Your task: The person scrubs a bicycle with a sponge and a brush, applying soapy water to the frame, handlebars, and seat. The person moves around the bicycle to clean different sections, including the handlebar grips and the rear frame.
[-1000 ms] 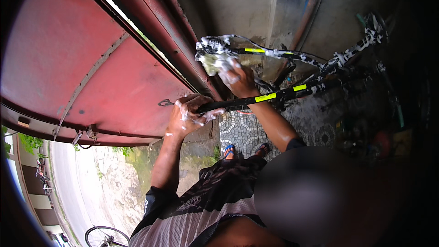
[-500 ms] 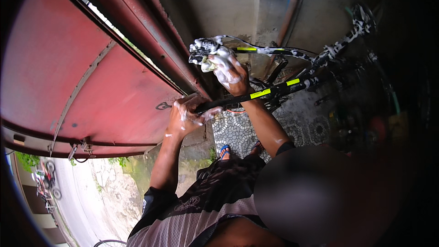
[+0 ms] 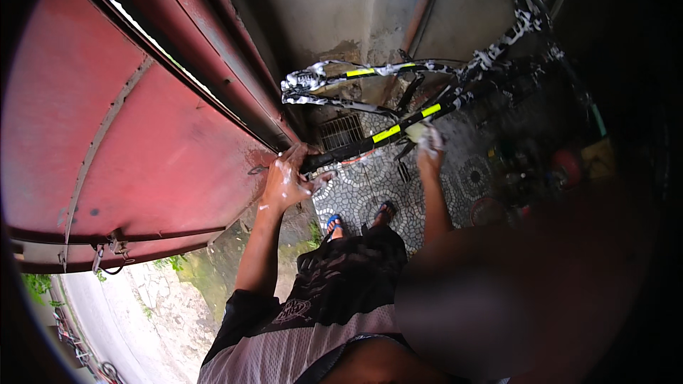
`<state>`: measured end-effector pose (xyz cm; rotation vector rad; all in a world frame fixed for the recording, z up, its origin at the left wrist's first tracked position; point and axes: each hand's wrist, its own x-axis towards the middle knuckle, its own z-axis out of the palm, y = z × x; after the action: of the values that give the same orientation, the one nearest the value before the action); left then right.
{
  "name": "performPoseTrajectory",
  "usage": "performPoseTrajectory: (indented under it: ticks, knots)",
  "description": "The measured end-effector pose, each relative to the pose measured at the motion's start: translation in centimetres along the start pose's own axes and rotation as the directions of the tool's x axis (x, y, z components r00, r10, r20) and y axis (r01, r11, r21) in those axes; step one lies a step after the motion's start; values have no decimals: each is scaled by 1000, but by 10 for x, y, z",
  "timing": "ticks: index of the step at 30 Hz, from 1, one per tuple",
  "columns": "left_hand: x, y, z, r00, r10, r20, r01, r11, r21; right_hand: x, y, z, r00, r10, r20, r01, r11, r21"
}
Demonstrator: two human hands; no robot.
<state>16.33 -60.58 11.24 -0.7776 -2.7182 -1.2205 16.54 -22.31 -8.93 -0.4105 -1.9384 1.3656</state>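
Observation:
A black bicycle frame [image 3: 341, 153] with bright yellow stickers stretches from the middle toward the upper right. White foam clings to its upper tubes and far end. My left hand [image 3: 286, 176] grips the near left end of the lower tube, thumb stretched out beneath it, with some foam on the skin. Just under the same tube, right of the yellow stickers, my foamy right hand [image 3: 430, 155] holds a pale yellowish sponge [image 3: 417, 132]. The sponge is beside or against the tube; I cannot tell whether they touch.
A red metal gate [image 3: 178, 171] stands close on the left. Below the frame are a patterned stone floor [image 3: 366, 188] and a drain grate [image 3: 340, 132]. A rusty pipe [image 3: 425, 7] runs along the grey wall [image 3: 320, 7]. Dim objects, including a red round one [image 3: 567, 168], lie at right.
My right hand has moved with the sponge from the foamy upper left end of the frame down and right to the lower tube. My left hand keeps its hold.

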Motion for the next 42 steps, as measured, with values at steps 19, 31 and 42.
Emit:
performPoseTrajectory:
  ticks: [19,31,42]
  knots:
    - [8,-43,71,980,198,20,-196,977,-81,10,-190,21,792,-181,582,486,764,-424]
    - [24,-48,61,987,159,-6,-157,981,116,36,-158,10,857,-166,489,474,626,-619]
    - [28,-39,47,995,47,88,-64,978,198,-16,-145,60,778,-310,546,575,702,-421]
